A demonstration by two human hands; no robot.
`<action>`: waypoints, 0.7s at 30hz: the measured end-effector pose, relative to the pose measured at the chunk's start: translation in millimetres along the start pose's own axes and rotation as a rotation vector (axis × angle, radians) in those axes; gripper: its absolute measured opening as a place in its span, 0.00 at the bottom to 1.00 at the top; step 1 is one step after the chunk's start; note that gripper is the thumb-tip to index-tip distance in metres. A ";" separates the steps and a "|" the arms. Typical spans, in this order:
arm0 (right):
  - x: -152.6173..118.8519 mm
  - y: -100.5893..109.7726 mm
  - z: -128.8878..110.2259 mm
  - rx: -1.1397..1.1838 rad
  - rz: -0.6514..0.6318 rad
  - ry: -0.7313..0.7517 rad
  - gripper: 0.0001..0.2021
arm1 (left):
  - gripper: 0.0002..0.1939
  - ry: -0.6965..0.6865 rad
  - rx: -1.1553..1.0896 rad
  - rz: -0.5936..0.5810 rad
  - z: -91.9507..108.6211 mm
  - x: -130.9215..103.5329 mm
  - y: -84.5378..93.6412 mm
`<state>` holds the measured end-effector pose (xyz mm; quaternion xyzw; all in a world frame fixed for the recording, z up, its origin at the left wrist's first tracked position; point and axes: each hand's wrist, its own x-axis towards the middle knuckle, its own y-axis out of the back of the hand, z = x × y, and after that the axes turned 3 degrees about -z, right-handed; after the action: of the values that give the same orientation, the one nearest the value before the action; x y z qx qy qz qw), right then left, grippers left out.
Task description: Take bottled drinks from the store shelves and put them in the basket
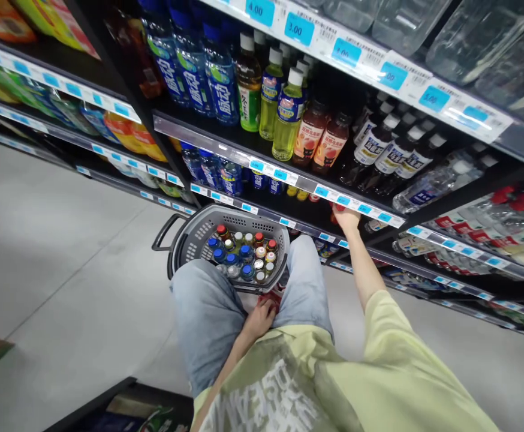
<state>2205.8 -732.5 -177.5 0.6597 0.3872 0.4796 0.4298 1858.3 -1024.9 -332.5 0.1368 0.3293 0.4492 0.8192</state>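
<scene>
My left hand is between my knees, fingers curled around a red item, probably a bottle, mostly hidden by the hand and the basket. With the arm stretched forward, my right hand reaches into a lower shelf under the price strip. Its fingers close on a reddish object, largely hidden by the shelf edge. A grey shopping basket stands on the floor before me, against the shelves. Inside are several upright bottles with blue caps, red caps and white caps.
Above the lower shelf stand blue-labelled drinks, yellow-green bottles, peach-labelled bottles and dark bottles. The price strip overhangs my right hand. The basket handle sticks out left. A low dark bin sits behind me.
</scene>
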 end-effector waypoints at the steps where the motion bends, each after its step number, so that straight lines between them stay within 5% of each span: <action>1: -12.5 -0.4 -3.7 0.017 0.001 -0.007 0.21 | 0.13 0.003 0.011 -0.010 0.2 -0.2 0.1; 7: -76.4 2.1 -16.7 0.295 0.126 -0.092 0.14 | 0.14 -0.015 0.058 -0.031 1.8 -5.8 2.1; 11: -90.9 23.5 -20.7 0.523 0.257 -0.306 0.17 | 0.11 -0.040 -0.022 0.016 -0.4 -11.3 2.4; 15: -114.1 47.9 -32.8 0.729 0.341 -0.370 0.21 | 0.10 -0.085 -0.195 0.085 -4.9 -10.3 1.9; 21: -191.5 50.1 -51.4 1.208 0.078 -0.521 0.27 | 0.33 0.126 -0.941 0.346 2.8 -0.9 16.3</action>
<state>2115.2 -915.8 -179.2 0.8930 0.4473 0.0175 0.0459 1849.3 -1016.3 -321.6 -0.2219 0.1123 0.6855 0.6843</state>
